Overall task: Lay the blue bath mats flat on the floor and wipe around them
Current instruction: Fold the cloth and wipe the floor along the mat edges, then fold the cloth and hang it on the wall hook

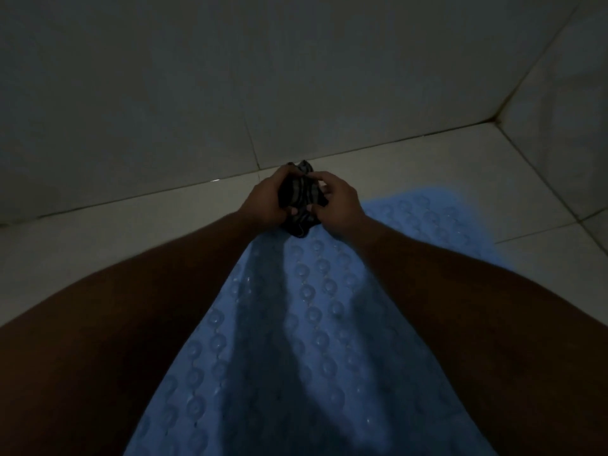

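Observation:
A blue bath mat [316, 324] with round suction cups lies flat on the pale tiled floor, running from the bottom of the view toward the wall. Above its far end, both hands hold a bunched dark striped cloth [301, 199]. My left hand [266, 200] grips the cloth's left side with curled fingers. My right hand [339, 202] pinches its right side. The cloth hangs slightly above the mat's far edge. The scene is dim.
A tiled wall [230, 77] rises just beyond the hands, meeting the floor [98, 232] along a grout line. A second wall [566, 110] forms a corner at the upper right. Bare floor tiles lie left and right of the mat.

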